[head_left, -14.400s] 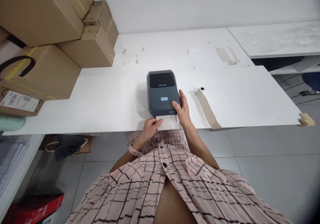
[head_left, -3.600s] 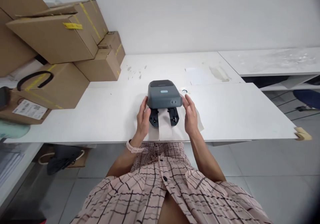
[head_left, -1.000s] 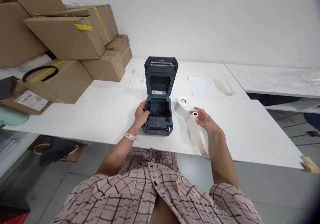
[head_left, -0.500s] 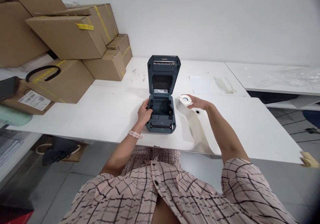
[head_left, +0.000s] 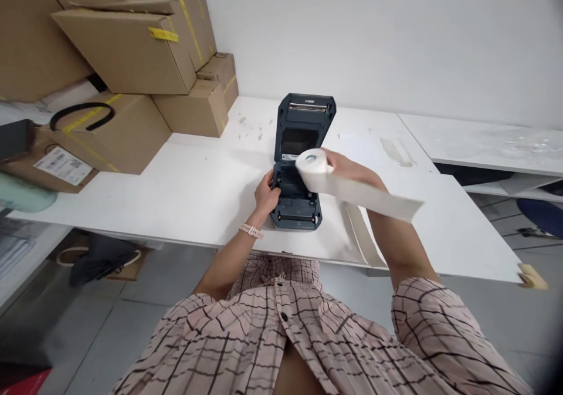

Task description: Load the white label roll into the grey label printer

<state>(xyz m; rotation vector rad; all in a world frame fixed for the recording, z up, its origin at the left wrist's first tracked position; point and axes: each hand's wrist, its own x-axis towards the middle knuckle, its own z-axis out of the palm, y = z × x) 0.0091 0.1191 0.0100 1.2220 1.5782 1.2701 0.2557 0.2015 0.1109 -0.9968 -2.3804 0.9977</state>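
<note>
A: 0.5 seconds ago, the white cylindrical paper roll (head_left: 311, 180) stood on the flat white tabletop (head_left: 189, 172), right of the dark blue-grey plastic printer (head_left: 295, 210). Your right hand (head_left: 352, 169) has lifted it and brought it left, over the printer's open compartment.

B: That shifts your work, I judge, from the tabletop to the printer, though the roll doesn't look set down. You've got it just left of your right palm; I can't tell whether it touches the compartment.

A: And your grip?

B: Your right hand is closed on the roll's right side, with most fingertips hidden behind it. Your left hand (head_left: 266, 198) pinches the printer's left wall, thumb inside, so the roll sits right of that grip and slightly farther from you.

A: Which way does the roll point?

B: 1 round end, with its teal-ringed core, faces up towards you. You're holding the core axis near upright, with some tilt. The loose white paper strip (head_left: 375, 196) runs rightward from your grip across your forearm, its free end right and slightly nearer you.
</note>
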